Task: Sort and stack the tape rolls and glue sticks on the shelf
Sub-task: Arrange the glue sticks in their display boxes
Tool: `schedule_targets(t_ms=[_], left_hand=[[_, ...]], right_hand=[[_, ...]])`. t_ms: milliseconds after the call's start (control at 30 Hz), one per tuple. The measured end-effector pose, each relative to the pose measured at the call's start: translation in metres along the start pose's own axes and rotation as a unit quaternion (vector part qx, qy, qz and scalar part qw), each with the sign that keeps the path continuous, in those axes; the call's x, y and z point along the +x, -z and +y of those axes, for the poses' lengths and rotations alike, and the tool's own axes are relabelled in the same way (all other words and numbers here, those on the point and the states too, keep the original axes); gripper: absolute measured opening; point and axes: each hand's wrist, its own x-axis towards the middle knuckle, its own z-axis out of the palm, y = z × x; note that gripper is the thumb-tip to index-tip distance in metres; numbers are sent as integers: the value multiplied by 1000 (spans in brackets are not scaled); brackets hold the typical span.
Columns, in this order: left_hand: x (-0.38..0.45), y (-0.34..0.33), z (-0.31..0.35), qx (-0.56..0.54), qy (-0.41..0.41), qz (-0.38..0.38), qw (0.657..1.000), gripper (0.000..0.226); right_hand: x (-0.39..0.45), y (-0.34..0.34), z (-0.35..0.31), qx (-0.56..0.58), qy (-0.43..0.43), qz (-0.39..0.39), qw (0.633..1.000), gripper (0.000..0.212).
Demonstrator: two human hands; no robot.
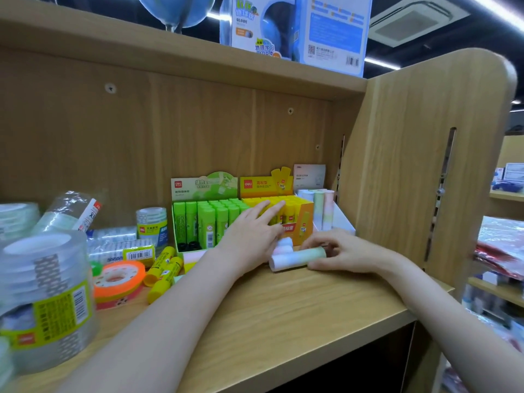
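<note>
- Shelf board [283, 313]: pale wood, bare along its front edge; both forearms cross it from the front.
- Front left corner: tall stack of clear tape rolls [48, 302], close to the camera and blurred.
- Behind it, left of centre: orange tape roll [119, 276] lying flat; loose yellow glue sticks [163, 269] lying just right of it.
- Right hand [337, 253]: fingers curled round the green end of a pastel glue stick [297, 258]. The stick lies on the board, long axis roughly left–right, white end pointing left toward the left hand.
- Left hand [252, 231]: fingers straight and spread, holding nothing, tips over the yellow box [297, 222], palm just beside more pastel sticks [283, 245] lying behind the held one.
- Judgement: the white box [340, 219] holding upright pastel sticks stands behind and right of the grip, toward the right back corner; right hand is nearer. The stick needs turning upright.
- Back edge: green box [204, 222] of glue sticks, left of the yellow box.
- Room: shop aisle with other shelves to the right; globe box on the board above.
</note>
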Motion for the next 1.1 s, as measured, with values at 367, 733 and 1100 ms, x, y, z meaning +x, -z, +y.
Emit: schedule_targets(t_ms=[367,733,1100], left_hand=[[-2,3,6,20,21,5,1000,38],[1,5,3,10,16,-1,1000,36],[-1,2,2,6,22,4,1000,36]], right_hand=[[-9,28,4,434,-2,362,825,10],[43,30,22,-63,-125,410,901,29],[47,35,33,-253,-138,353,890,21]])
